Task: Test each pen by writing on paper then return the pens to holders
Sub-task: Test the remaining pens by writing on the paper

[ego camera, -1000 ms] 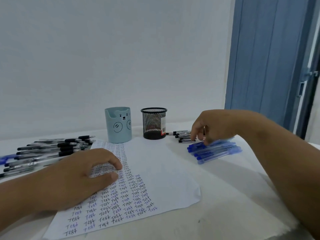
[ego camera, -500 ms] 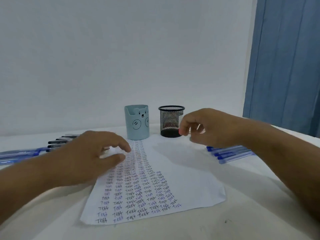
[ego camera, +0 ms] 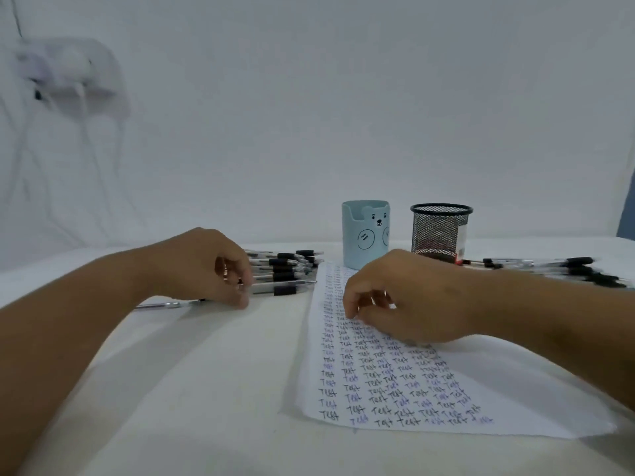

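Observation:
A white paper [ego camera: 508,389] covered with rows of the word "Test" lies on the white table. Behind it stand a light blue bear-faced holder [ego camera: 366,233] and a black mesh holder [ego camera: 439,231]. A pile of black-grip pens [ego camera: 285,269] lies left of the paper. My left hand [ego camera: 199,266] is at the near end of this pile, fingers curled, pinching a clear pen [ego camera: 161,305] that sticks out to the left under it. My right hand [ego camera: 412,297] rests on the upper part of the paper with loosely curled fingers and no pen visible in it.
More black-capped pens [ego camera: 567,267] lie at the right, beside the mesh holder. A wall socket with cables [ego camera: 65,68] hangs on the white wall at upper left. A blue door edge [ego camera: 627,218] shows at far right.
My view swung left. My left hand left the paper and went to the black pen pile. My right hand came from the blue pens at the right onto the paper.

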Tool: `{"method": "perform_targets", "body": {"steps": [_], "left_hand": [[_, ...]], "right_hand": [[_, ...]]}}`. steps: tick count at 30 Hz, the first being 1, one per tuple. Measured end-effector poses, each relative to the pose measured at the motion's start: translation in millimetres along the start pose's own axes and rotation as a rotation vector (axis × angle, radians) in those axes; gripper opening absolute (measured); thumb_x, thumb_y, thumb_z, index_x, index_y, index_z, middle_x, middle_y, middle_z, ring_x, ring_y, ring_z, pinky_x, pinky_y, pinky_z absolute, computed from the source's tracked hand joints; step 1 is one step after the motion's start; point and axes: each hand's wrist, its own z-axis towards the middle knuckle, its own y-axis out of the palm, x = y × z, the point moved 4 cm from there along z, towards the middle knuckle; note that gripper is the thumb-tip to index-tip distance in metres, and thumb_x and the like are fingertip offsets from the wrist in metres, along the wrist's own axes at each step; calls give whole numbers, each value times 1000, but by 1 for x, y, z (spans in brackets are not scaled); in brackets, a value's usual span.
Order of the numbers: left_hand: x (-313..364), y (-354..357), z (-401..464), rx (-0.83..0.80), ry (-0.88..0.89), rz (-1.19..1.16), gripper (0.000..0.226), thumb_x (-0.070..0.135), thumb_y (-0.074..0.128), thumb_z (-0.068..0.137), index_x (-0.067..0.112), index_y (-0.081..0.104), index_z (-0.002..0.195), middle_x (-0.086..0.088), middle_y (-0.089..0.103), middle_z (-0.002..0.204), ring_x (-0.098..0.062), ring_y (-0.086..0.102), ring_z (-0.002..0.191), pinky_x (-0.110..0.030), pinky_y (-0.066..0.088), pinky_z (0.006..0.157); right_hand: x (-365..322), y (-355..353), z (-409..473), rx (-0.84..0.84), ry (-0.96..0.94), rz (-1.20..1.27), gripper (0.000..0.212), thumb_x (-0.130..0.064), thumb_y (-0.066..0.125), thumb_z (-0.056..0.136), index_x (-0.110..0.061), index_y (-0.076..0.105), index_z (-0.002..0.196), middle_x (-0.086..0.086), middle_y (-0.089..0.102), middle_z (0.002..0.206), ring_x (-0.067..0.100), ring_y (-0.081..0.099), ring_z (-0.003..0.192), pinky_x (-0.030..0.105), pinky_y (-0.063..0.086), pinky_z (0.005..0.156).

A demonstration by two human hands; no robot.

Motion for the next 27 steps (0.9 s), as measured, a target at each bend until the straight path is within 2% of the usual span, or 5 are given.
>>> {"method": "perform_targets", "body": {"steps": [4, 7, 9, 16, 27], "left_hand": [[0, 4, 5, 20, 32, 50, 12, 28, 86, 74, 32, 75, 74, 17, 70, 73, -5, 64, 76, -26, 53, 77], [-3, 6, 7, 55, 34, 52, 15, 30, 85, 75, 34, 71, 74, 20, 67, 71, -6, 61, 71, -26, 52, 71], [-5, 7, 8, 77, 47, 75, 17, 32, 86, 75, 35, 69, 77, 21, 64, 72, -1, 58, 71, -16, 46, 65], [2, 10, 11, 91, 98, 232, 12, 32, 82, 80, 38, 71, 82, 20, 65, 80, 21, 53, 81, -4, 39, 66], [0, 0, 5, 68, 113, 129, 16, 24, 81, 80, 34, 70, 75, 22, 69, 78, -3, 62, 75, -11, 45, 66]], "right_hand": [[3, 9, -5, 135, -30, 62, 16, -21, 61, 95, -32, 71, 101, -23, 64, 92, 5, 60, 88, 20, 49, 77], [5, 9, -9, 136, -19, 73, 17, -22, 63, 95, -34, 72, 102, -23, 65, 94, 6, 61, 90, 25, 51, 79], [5, 8, -10, 141, -8, 102, 16, -22, 65, 94, -35, 72, 101, -22, 66, 94, 5, 61, 90, 26, 51, 80], [3, 6, -14, 135, 29, 154, 14, -23, 67, 93, -34, 72, 100, -17, 68, 93, 7, 62, 89, 27, 52, 80], [6, 5, -17, 121, 65, 220, 12, -29, 69, 92, -36, 72, 101, -16, 70, 95, 7, 63, 90, 34, 55, 83]]}}
